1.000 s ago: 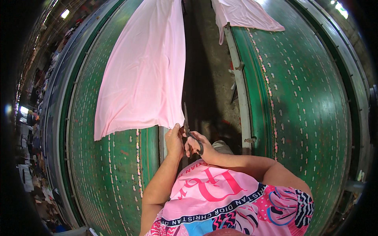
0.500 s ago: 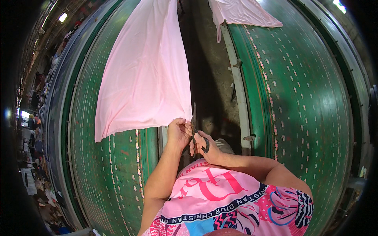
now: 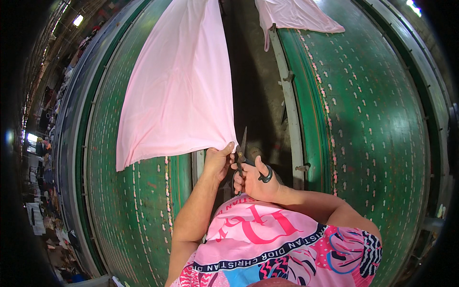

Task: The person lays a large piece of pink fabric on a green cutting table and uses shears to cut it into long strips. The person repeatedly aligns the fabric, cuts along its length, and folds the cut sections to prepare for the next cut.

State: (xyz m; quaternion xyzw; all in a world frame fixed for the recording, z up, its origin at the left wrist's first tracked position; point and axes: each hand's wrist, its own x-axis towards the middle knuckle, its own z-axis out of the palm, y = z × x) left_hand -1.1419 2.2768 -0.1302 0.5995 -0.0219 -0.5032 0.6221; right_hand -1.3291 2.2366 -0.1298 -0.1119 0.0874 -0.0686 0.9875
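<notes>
- Scissors [image 3: 242, 154] have swung a bit to the right since the frame half a second ago, and their handles are now wider apart.
- Pink cloth [image 3: 179, 95] lies over the left green table [image 3: 138, 215], and its right side goes past the table's edge, over the dark gap [image 3: 253, 91].
- One thumb and some fingers of the left hand [image 3: 219, 161] pinch the cloth tight at its near right corner.
- Curled around the scissors' handles is the right hand [image 3: 260, 185], with the thumb up at one ring (I can't tell how far each finger goes through).
- One blade points up and away, just beside the corner; I can't tell if it touches the cloth.
- The cloth looks thin, light and very soft, with long, gentle folds, so it should bend easily and not stand up by itself.
- It has a little shine, so it may be slippery and slide if held loosely.
- A good place to hold it is right at the corner, close to the edge, with a firm pinch and fingertips away from the blades.
- Another pink cloth [image 3: 299, 16] lies on the right green table [image 3: 387, 129], well apart from both hands.
</notes>
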